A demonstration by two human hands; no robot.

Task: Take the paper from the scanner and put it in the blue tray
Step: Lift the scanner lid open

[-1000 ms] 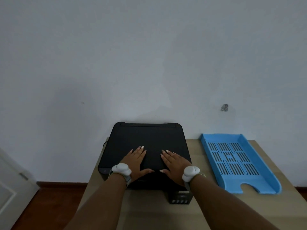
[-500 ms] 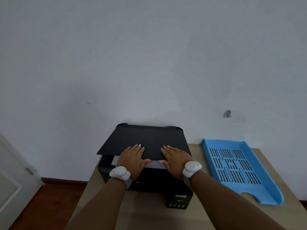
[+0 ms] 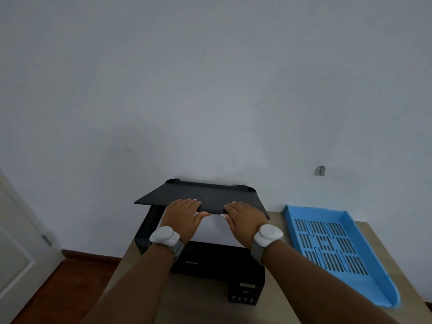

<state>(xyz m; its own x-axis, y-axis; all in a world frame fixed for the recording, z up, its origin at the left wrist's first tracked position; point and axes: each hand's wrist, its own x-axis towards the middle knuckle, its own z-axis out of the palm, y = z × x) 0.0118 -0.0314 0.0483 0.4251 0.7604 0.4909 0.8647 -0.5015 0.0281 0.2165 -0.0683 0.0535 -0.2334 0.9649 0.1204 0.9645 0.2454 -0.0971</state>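
Note:
A black scanner stands on the table against the wall. Its lid is raised at the front, hinged at the back. My left hand and my right hand both grip the lid's front edge, fingers on top and thumbs underneath. Under the lid a white sheet of paper lies flat on the scanner bed, partly hidden by my hands. The blue tray, slotted and with nothing in it, lies on the table to the right of the scanner.
The beige table carries scanner and tray. A white wall rises right behind them. A white door is at the left, with reddish-brown floor below it. Both my wrists wear white bands.
Both hands have lifted the scanner lid from fully closed to well raised. The white paper underneath has come into view.

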